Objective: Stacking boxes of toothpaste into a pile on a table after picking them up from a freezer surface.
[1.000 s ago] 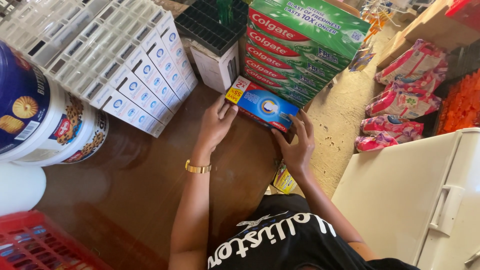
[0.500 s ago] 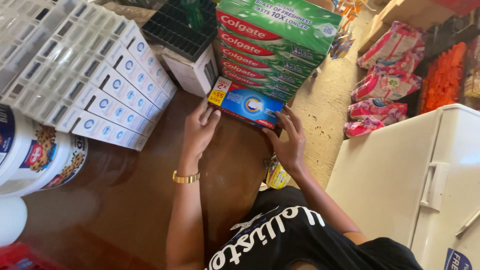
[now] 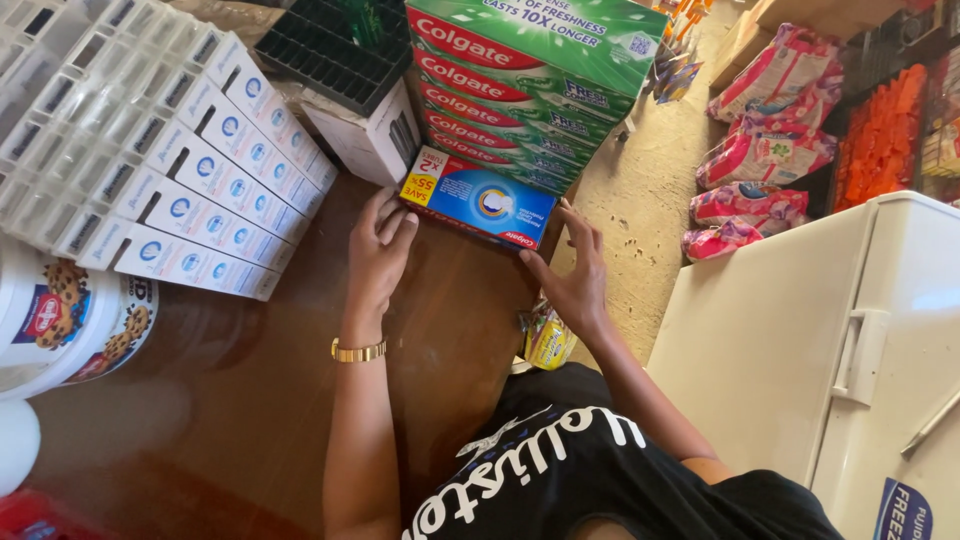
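Already down flat: blue toothpaste box (image 3: 482, 205) lies on the brown bench (image 3: 250, 400), butted against the foot of the green toothpaste stack (image 3: 520, 85). Left hand (image 3: 380, 250) rests fingers-together on its left end; right hand (image 3: 575, 275) is spread, fingertips at its right corner. Neither grips it. Looks like placement's done, only squaring-up left. White box rows (image 3: 170, 170) sit left.
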